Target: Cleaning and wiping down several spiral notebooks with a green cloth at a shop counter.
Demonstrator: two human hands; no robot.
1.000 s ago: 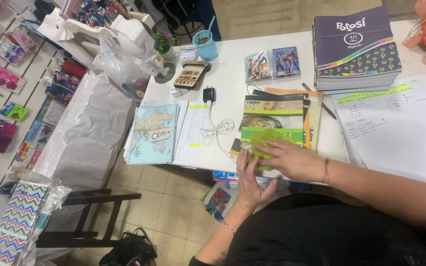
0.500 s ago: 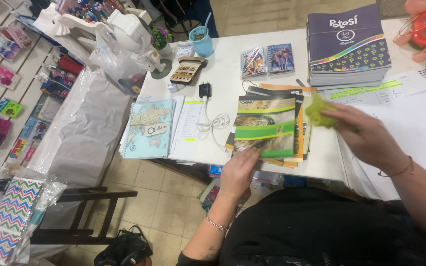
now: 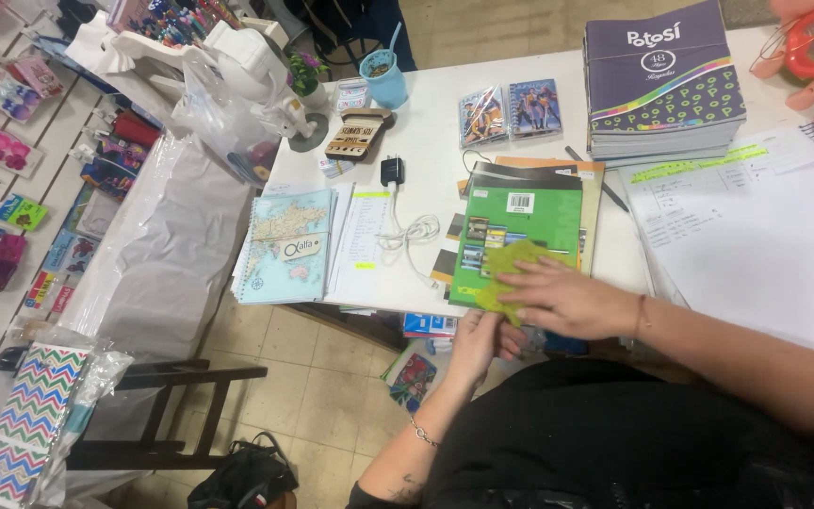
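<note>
A green booklet [image 3: 520, 221] with a barcode label tops a small pile of booklets at the white table's [image 3: 435, 123] front edge. A yellow-green cloth [image 3: 504, 269] lies on its near part. My right hand [image 3: 572, 300] presses flat on the cloth, fingers pointing left. At the table's edge just below the pile, my left hand [image 3: 482, 341] has its fingers curled up against the booklet's near edge and the cloth.
A stack of purple notebooks [image 3: 663, 90] stands at the back right, above a large open spiral notebook [image 3: 756, 226]. A map-covered notebook [image 3: 284, 247], a charger with white cable [image 3: 396, 203], a blue cup [image 3: 386, 80] and two small picture notebooks [image 3: 511, 111] lie to the left. A wooden chair [image 3: 171, 415] stands below.
My right hand, lifted off to the right with the cloth half a second ago, is back down on the pile. The top cover now shows a plain green side with a barcode.
</note>
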